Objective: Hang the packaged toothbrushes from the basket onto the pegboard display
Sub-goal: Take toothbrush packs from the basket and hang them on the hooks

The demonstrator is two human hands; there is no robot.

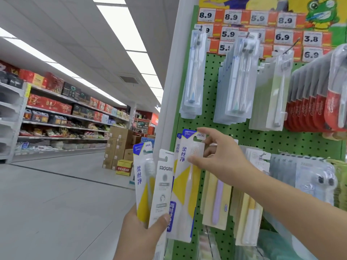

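My right hand [218, 156] pinches the top of a white-and-yellow packaged toothbrush [185, 186] against the lower left of the green pegboard [212, 102], where a like pack hangs behind it. My left hand [142, 233] grips two more packs low down: a yellow-and-white one [141, 182] and a white one marked FROG [162, 186], both upright. The basket is out of view.
Rows of packaged toothbrushes hang on pegs across the board: clear packs [195, 76] above, red packs [317, 102] at the right, pale ones [216, 197] below. Price tags [231, 16] line the top. A shop aisle with shelves [62, 117] and stacked cartons [120, 145] lies to the left.
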